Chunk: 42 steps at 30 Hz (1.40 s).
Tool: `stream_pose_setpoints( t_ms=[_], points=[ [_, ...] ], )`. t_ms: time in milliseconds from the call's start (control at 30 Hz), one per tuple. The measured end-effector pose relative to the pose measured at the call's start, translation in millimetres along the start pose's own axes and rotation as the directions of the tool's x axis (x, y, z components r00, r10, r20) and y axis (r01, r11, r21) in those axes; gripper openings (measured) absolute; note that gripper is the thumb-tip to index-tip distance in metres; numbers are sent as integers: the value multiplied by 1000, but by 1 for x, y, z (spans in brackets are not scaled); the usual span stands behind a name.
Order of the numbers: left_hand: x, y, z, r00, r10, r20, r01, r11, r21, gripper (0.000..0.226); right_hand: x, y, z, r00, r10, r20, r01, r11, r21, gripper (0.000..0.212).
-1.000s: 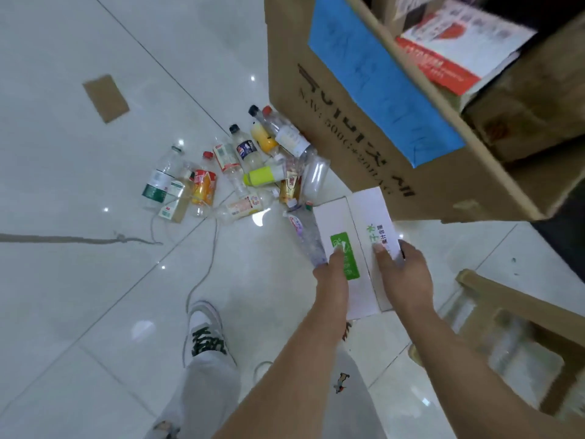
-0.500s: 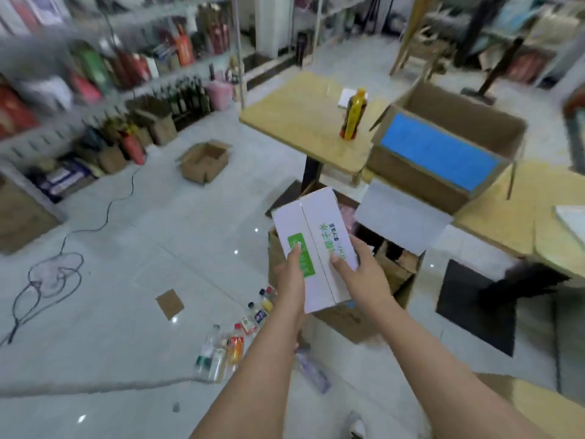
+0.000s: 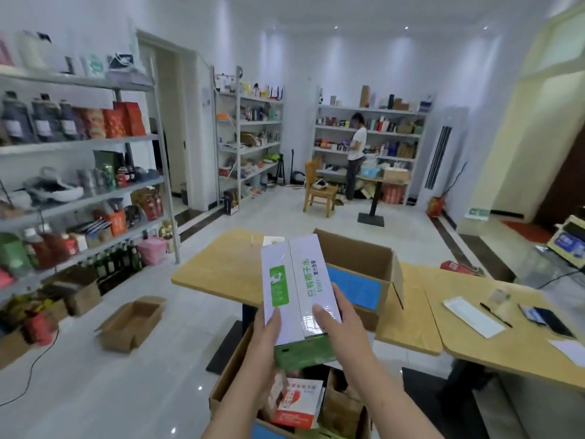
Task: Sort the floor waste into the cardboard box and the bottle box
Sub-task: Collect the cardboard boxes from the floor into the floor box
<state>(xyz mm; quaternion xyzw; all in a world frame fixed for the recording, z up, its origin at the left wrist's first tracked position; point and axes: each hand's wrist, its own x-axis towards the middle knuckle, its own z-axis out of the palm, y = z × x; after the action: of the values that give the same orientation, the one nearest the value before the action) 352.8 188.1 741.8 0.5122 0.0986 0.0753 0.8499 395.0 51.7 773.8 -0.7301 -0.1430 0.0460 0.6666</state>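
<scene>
White flattened carton with green print (image 3: 297, 280), lower end gripped by left hand (image 3: 269, 331) and right hand (image 3: 343, 324), above open brown cardboard box (image 3: 226, 386)

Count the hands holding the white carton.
2: the left hand grips the white carton at its lower left, and the right hand grips its lower right. Neither is hidden.

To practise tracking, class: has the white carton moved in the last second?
Yes. The white carton rose from beside the floor box to above its open top.
</scene>
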Motion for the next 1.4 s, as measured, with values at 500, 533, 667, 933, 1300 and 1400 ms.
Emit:
stream_pose_setpoints(
  t_ms=[500, 533, 667, 933, 1300, 1400],
  points=[
    [58, -161, -54, 705, -457, -543, 616, 774, 148, 34, 61, 227, -14, 782, 522, 340, -506, 851, -141, 41],
    [58, -177, -56, 644, -507, -573, 680, 722, 125, 37, 61, 243, -17, 750, 562, 350, -542, 825, -161, 43],
    [64, -224, -56, 479, -619, -622, 806, 591, 33, 37, 63, 291, -34, 596, 681, 426, -656, 718, -230, 40],
    [133, -230, -32, 506, -498, -704, 683, 730, -26, 23, 136, 314, -47, 608, 661, 440, -658, 730, -187, 38],
    [188, -230, -11, 555, -462, -692, 669, 742, 41, 20, 192, 318, -73, 742, 649, 169, -631, 761, -149, 48],
    [178, -231, -10, 554, -474, -685, 684, 727, 50, 44, 179, 323, -73, 733, 660, 166, -634, 751, -186, 47]
  ],
)
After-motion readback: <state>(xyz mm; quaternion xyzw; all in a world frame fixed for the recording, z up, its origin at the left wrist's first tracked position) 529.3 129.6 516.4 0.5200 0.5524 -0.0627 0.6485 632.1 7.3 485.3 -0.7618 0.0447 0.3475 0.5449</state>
